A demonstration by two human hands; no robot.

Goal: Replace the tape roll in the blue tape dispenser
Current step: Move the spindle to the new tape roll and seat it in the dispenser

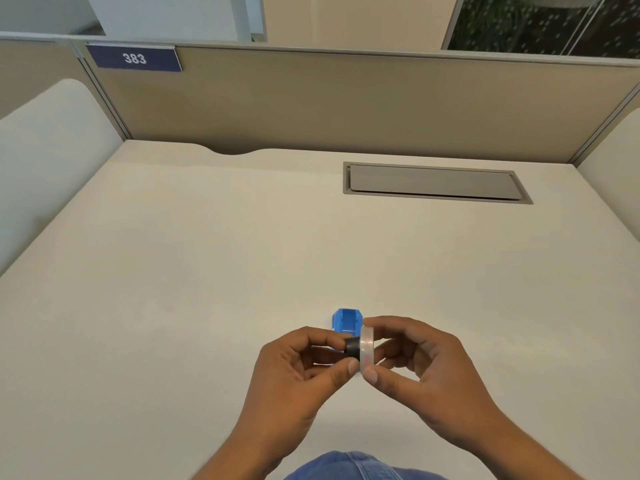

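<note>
On your far left, one navy rectangular sign with white digits 383 [134, 58] hangs on the tan fabric partition wall [311, 98] behind the pale, off-white counter [173, 271].

Lower down, your left hand [294, 368] is raised over the near part of the counter. Its fingers [351, 367] are curled inward and pinch one short black plastic cylinder hub [352, 347], thumb below and forefinger above.

That hub pokes out of the left face of one clear, glossy roll of transparent tape [367, 345], so hub and roll touch; how deep the hub sits inside the roll is hidden.

Just behind the roll and your fingertips lies one small blue plastic tape dispenser [346, 321], resting on the counter with its open cavity facing up. Its near end is covered by the hub and your left hand.

Your right hand [422, 372] holds the tape roll on edge, its rim gripped between the thumb underneath and the forefinger on top, the other fingers loosely bent behind it. Both hands meet at the roll, above the counter.

Farther right and well back, one grey rectangular metal cable hatch [434, 182] sits flush in the counter, its flap shut.

At the bottom edge, one patch of blue denim clothing [349, 467] shows between your forearms.
</note>
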